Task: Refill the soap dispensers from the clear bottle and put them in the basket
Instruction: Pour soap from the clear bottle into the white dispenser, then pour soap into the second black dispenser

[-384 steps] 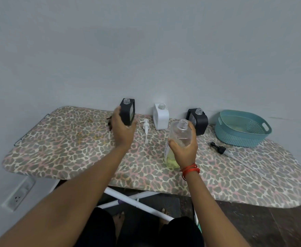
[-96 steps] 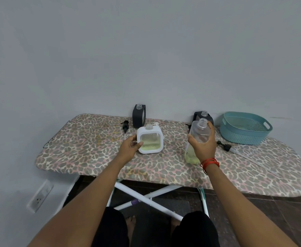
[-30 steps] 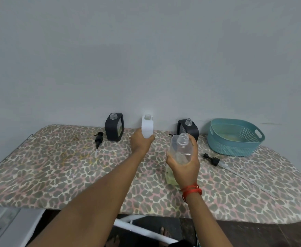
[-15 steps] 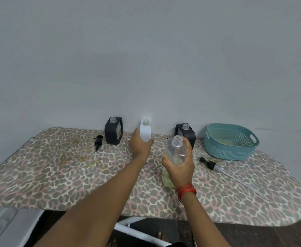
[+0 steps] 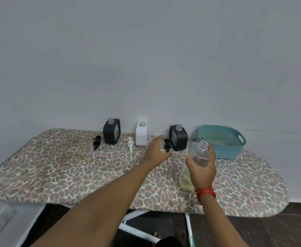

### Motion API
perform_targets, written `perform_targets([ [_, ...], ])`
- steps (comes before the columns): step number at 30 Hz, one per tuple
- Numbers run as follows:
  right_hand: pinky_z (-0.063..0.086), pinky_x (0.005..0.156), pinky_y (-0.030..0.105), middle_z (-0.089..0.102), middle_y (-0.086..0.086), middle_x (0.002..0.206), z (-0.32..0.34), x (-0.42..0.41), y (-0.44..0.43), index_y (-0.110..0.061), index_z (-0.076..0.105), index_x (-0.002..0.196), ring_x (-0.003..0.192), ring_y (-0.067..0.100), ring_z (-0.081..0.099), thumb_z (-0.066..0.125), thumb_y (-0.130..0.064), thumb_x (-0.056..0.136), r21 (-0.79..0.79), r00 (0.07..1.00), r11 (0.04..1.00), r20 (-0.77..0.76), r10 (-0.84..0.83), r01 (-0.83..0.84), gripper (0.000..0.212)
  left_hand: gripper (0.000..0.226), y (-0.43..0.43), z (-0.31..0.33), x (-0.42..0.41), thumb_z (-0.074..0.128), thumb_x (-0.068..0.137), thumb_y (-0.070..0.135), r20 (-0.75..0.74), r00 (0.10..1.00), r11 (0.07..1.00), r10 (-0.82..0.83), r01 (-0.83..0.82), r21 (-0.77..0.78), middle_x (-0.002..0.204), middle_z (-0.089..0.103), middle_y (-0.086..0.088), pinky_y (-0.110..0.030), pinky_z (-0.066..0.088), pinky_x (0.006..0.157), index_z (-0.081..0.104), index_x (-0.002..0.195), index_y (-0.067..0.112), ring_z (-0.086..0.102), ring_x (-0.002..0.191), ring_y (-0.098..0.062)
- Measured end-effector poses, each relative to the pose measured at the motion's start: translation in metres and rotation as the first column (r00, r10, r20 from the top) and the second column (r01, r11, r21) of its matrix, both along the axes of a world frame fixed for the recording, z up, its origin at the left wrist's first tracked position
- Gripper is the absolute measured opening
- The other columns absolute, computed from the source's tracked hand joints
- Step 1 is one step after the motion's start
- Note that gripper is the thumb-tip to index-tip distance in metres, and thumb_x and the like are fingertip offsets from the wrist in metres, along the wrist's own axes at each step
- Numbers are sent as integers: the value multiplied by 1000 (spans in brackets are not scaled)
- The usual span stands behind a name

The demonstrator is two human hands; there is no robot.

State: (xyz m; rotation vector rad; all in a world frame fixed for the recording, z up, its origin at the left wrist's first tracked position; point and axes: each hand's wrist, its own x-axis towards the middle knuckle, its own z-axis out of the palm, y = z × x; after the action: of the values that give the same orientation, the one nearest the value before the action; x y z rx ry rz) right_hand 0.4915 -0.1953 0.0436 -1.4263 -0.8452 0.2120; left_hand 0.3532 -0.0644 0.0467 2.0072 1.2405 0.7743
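Right grip clamps clear plastic bottle mouth-up over leopard-print ironing board, keeping soap in; left grip, fingers apart and empty, hovers near uncapped black dispenser, likely next refill.

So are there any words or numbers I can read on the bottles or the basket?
None can be read.
The clear bottle, the black dispenser nearest the basket, the other black dispenser, the white dispenser and the basket show no writing; the right hand covers part of the clear bottle.
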Motion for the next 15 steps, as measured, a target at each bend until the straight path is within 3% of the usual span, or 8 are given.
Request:
perform_targets([
  [3, 44, 95, 8, 50, -40, 130, -3, -4, 3, -64, 37, 133, 118, -13, 52, 79, -39, 66, 34, 993, 999, 110, 34, -38, 83, 108, 15, 8, 18, 90, 76, 40, -119, 990, 997, -80, 80, -7, 160, 37, -10, -39, 33, 119, 28, 159, 10, 35, 148, -27],
  [5, 38, 91, -2, 48, -45, 129, -5, -4, 5, -58, 38, 137, 118, -20, 48, 77, -40, 67, 73, 990, 996, 137, 40, -50, 82, 110, 26, 18, 32, 95, 68, 41, -125, 988, 996, -90, 92, 9, 153, 45, -11, -38, 37, 115, 34, 154, 12, 42, 142, -28],
  [8, 39, 96, 3, 51, -38, 132, -10, 0, 7, -50, 41, 140, 122, -12, 51, 78, -37, 68, 125, 990, 990, 137, 43, -61, 82, 108, 43, 28, 54, 98, 61, 40, -129, 988, 996, -89, 92, 18, 145, 51, -8, -45, 40, 114, 40, 148, 13, 46, 137, -28],
  [13, 44, 98, 11, 54, -29, 133, -15, 3, 10, -45, 42, 141, 123, 0, 56, 80, -30, 68, 164, 989, 985, 144, 37, -60, 84, 132, 59, 24, 75, 98, 60, 40, -174, 984, 996, -48, 35, -79, 158, 33, -13, -48, 31, 121, 18, 159, 6, 31, 148, -33],
  [15, 45, 99, 14, 54, -28, 135, -16, 3, 10, -45, 42, 142, 125, 2, 56, 80, -27, 67, 174, 988, 983, 150, 37, -64, 85, 133, 64, 20, 78, 99, 59, 39, -176, 984, 996, -34, 19, -86, 158, 33, -13, -47, 30, 122, 17, 158, 6, 30, 148, -33],
])
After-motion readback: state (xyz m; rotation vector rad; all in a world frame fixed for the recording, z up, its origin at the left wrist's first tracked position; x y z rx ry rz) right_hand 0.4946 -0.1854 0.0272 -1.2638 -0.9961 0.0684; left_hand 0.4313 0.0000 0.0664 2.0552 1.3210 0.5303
